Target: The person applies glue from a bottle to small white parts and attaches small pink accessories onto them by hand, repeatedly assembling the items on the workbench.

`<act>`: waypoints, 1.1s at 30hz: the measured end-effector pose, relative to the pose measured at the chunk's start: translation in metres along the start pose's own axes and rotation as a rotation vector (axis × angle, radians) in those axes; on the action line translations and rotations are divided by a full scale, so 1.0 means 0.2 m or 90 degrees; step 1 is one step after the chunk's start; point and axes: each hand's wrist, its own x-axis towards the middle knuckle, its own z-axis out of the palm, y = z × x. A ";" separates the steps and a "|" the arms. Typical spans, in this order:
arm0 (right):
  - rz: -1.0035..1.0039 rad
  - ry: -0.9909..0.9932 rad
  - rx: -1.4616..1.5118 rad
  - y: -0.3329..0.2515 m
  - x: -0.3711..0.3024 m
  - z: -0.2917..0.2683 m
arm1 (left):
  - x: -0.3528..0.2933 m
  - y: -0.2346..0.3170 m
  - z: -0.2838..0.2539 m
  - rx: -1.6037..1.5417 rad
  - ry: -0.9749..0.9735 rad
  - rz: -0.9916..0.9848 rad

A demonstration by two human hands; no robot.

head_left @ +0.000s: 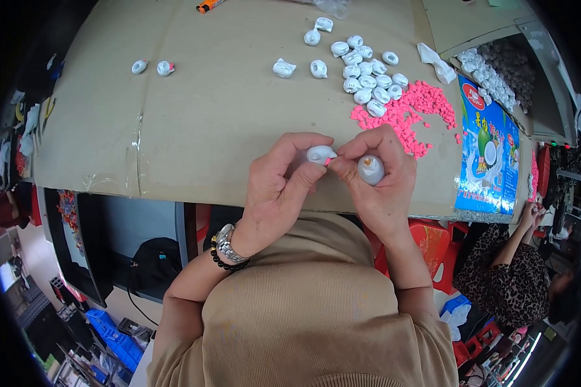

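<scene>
My left hand (272, 192) pinches a small white rounded piece (319, 154) between thumb and fingers, above the near edge of the table. Against its right end sits a tiny pink piece (329, 161), held at the fingertips of my right hand (388, 193). Tucked in the curled fingers of that same hand is a whitish bottle (370, 171) with an orange-brown tip, seen end-on. Beyond my hands lies a cluster of similar white pieces (366, 81) with dark markings. A spread of small pink pieces (426, 103) lies just right of them.
Two white pieces (165, 68) lie far left, one with pink on it. A crumpled white strip (436, 63) and a blue printed sheet (489, 151) are at right. An open box (497, 71) holds many white pieces. Another person (507, 277) works at the far right.
</scene>
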 end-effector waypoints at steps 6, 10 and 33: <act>-0.096 0.060 -0.070 0.05 -0.02 0.02 | 0.01 -0.01 0.00 0.063 -0.001 0.054; -0.024 0.068 -0.005 0.04 -0.02 0.01 | 0.02 0.01 0.01 0.037 -0.008 0.013; 0.228 0.086 0.277 0.11 -0.01 -0.11 | 0.22 0.18 -0.48 0.519 0.233 0.077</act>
